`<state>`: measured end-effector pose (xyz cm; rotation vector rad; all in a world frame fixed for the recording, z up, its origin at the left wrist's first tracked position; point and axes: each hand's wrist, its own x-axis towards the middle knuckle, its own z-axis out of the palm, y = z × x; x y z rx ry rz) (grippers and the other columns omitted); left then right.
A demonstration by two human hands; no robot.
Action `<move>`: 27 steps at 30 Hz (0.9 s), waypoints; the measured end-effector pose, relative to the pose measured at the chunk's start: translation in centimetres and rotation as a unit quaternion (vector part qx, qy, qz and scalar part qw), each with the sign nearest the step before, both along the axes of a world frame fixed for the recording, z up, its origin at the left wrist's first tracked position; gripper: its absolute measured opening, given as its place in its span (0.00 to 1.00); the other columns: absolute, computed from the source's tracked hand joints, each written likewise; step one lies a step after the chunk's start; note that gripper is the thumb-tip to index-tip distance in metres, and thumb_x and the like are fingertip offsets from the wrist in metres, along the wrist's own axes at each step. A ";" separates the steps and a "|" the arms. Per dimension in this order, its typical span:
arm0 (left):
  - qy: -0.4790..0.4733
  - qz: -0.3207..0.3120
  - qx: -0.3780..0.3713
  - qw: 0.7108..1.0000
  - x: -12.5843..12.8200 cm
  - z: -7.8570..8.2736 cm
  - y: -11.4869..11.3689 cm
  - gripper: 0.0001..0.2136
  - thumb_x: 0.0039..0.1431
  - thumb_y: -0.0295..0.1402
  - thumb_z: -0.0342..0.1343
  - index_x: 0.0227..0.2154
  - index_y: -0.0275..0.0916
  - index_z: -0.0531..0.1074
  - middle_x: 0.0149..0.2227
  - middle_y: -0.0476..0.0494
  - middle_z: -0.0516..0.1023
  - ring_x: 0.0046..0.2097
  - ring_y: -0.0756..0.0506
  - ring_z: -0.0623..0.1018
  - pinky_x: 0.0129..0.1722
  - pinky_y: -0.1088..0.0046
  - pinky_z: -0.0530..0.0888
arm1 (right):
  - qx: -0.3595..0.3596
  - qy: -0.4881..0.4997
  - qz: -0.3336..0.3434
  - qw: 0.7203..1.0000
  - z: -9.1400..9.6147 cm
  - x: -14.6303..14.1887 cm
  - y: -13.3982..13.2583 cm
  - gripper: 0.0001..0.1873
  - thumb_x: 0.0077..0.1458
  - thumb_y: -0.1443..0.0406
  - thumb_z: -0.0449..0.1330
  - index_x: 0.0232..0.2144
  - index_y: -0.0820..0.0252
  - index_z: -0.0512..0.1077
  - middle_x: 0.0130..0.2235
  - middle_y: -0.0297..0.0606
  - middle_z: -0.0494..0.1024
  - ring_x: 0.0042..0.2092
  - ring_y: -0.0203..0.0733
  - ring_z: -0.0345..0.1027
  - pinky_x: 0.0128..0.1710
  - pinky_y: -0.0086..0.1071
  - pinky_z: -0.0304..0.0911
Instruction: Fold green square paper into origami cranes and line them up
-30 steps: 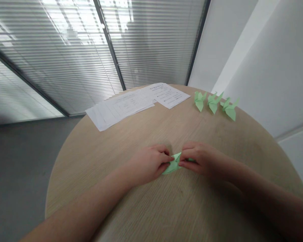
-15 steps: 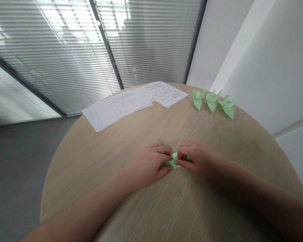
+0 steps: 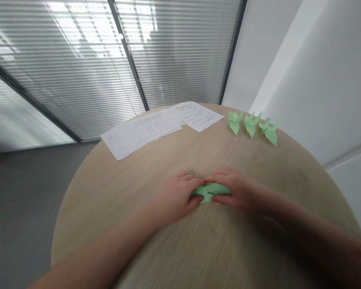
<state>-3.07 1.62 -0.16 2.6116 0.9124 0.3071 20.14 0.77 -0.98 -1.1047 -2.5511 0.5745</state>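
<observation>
A small piece of folded green origami paper lies on the table between my hands, with creased flaps showing. My left hand grips its left end, thumb at the near edge and fingers along the far side. On the right end, my right hand holds it the same way, fingers over the far edge and thumb at the near one. The fingertips of both hands almost meet behind the paper. Parts of the paper are hidden under my fingers.
Three folded green paper cranes stand in a row at the table's far right. Printed white sheets overlap along the far left edge of the round wooden table. Beyond are window blinds and a white wall.
My right fingers have moved from the paper's middle to its far edge and spread apart from the thumb. More of the green paper's right part now shows. The view has tilted slightly.
</observation>
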 end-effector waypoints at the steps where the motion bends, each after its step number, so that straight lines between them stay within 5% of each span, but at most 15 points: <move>1: -0.002 0.006 -0.002 1.000 -0.1 0.0 0.0 0.14 0.61 0.32 0.59 0.49 0.37 0.75 0.43 0.40 0.80 0.46 0.39 0.77 0.49 0.58 0.73 | -0.008 0.005 -0.011 1.000 0.1 -0.2 -0.1 0.18 0.56 0.62 0.64 0.49 0.62 0.74 0.44 0.46 0.80 0.46 0.52 0.73 0.48 0.43 0.64; 6: -0.093 0.114 -0.039 0.988 -0.8 0.0 0.7 0.14 0.64 0.38 0.55 0.50 0.38 0.74 0.46 0.40 0.80 0.49 0.39 0.77 0.51 0.57 0.72 | -0.067 0.037 -0.068 0.995 0.3 -0.5 -0.4 0.14 0.51 0.68 0.64 0.43 0.59 0.75 0.37 0.39 0.79 0.38 0.46 0.72 0.40 0.37 0.63; 10: -0.239 0.240 -0.084 0.937 -1.3 -0.5 1.9 0.17 0.66 0.41 0.50 0.52 0.39 0.72 0.49 0.39 0.79 0.49 0.40 0.77 0.52 0.57 0.73 | -0.170 0.146 -0.128 0.966 -0.8 -0.4 0.0 0.08 0.53 0.63 0.62 0.38 0.57 0.73 0.26 0.30 0.72 0.28 0.36 0.64 0.28 0.30 0.56; 13: -0.365 0.316 -0.154 0.862 -1.2 -1.0 2.3 0.20 0.67 0.45 0.47 0.53 0.39 0.71 0.50 0.38 0.78 0.49 0.41 0.77 0.49 0.60 0.74 | -0.297 0.318 -0.188 0.881 -1.3 -0.5 0.5 0.15 0.52 0.55 0.65 0.36 0.58 0.71 0.25 0.28 0.69 0.25 0.34 0.60 0.24 0.27 0.53; 17: -0.462 0.347 -0.257 0.775 -0.5 -1.0 1.6 0.19 0.65 0.46 0.49 0.50 0.39 0.71 0.49 0.37 0.76 0.47 0.43 0.77 0.43 0.65 0.76 | -0.416 0.497 -0.240 0.722 -0.7 -1.2 0.5 0.16 0.47 0.56 0.67 0.35 0.58 0.71 0.28 0.31 0.73 0.26 0.34 0.65 0.27 0.29 0.62; 19: -0.449 0.311 -0.292 0.785 0.0 -0.8 0.8 0.17 0.63 0.46 0.52 0.44 0.37 0.73 0.42 0.40 0.76 0.41 0.45 0.77 0.38 0.68 0.76 | -0.472 0.537 -0.241 0.657 -0.3 -1.7 0.2 0.12 0.47 0.59 0.65 0.34 0.58 0.71 0.28 0.32 0.73 0.28 0.36 0.68 0.31 0.32 0.67; 22: -0.374 0.224 -0.273 0.858 0.7 -0.4 -0.4 0.14 0.58 0.45 0.58 0.36 0.37 0.73 0.34 0.46 0.75 0.33 0.48 0.74 0.34 0.70 0.73 | -0.540 0.543 -0.230 0.601 0.0 -2.4 -0.5 0.08 0.46 0.63 0.64 0.31 0.59 0.72 0.28 0.34 0.75 0.29 0.36 0.70 0.33 0.32 0.69; 24: -0.352 0.191 -0.239 0.884 1.1 -0.1 -1.0 0.13 0.56 0.43 0.61 0.35 0.38 0.73 0.36 0.46 0.75 0.35 0.48 0.75 0.35 0.69 0.73 | -0.564 0.534 -0.214 0.592 0.1 -2.9 -1.0 0.09 0.46 0.63 0.65 0.31 0.60 0.74 0.29 0.35 0.76 0.29 0.35 0.70 0.31 0.30 0.68; 27: -0.364 0.188 -0.243 0.879 1.5 0.1 -1.6 0.13 0.54 0.42 0.63 0.33 0.39 0.70 0.34 0.47 0.75 0.35 0.47 0.76 0.35 0.68 0.73 | -0.576 0.517 -0.184 0.606 0.1 -3.8 -1.7 0.12 0.46 0.60 0.66 0.34 0.60 0.75 0.28 0.35 0.75 0.28 0.35 0.69 0.31 0.30 0.68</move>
